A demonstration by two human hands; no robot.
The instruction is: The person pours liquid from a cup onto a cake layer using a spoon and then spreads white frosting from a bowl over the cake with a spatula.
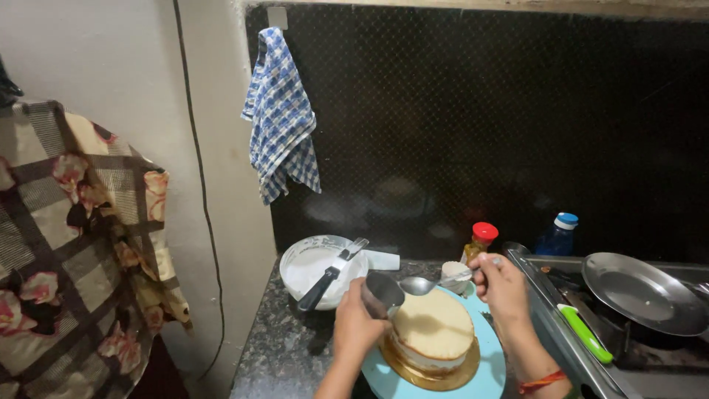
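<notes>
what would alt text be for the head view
Over a round cake on a blue turntable, the left hand holds a steel cup and the right hand a spoon. Behind sit a white bowl with a spatula; a stove pan is right.

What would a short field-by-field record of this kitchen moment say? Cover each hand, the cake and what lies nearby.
Left hand: grip shut on a small steel cup, tilted above the cake
Right hand: holds a spoon level over the cake
Cake: round, pale top, on a gold board on a light blue turntable
Behind: white bowl of cream with a spatula resting in it
Right: pan on the stove
</notes>
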